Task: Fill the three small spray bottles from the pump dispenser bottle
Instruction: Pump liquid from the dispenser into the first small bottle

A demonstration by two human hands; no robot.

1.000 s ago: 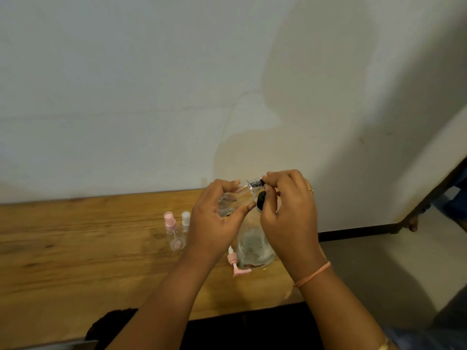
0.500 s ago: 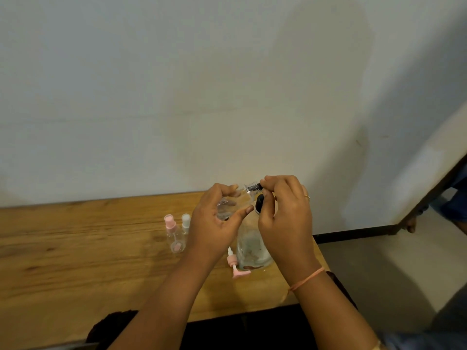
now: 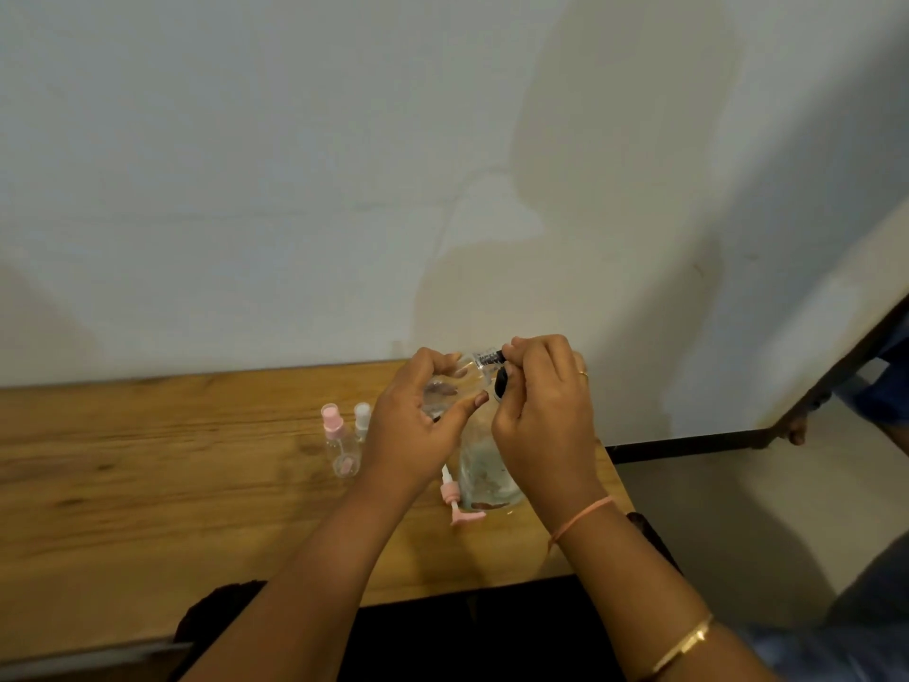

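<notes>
Clear plastic small spray bottle (image 3: pixel 442 392) sits gripped in the left hand (image 3: pixel 418 428), right hand (image 3: pixel 541 415) pinching its black cap (image 3: pixel 500 381), just above the big clear dispenser bottle (image 3: pixel 484 477) on the wooden table (image 3: pixel 147 484).

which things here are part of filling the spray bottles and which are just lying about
Job: small bottle in left hand, black cap in right hand, big bottle, pink pump, pink-capped bottle, white-capped bottle.
Lying about: another person's hand, far right.
</notes>
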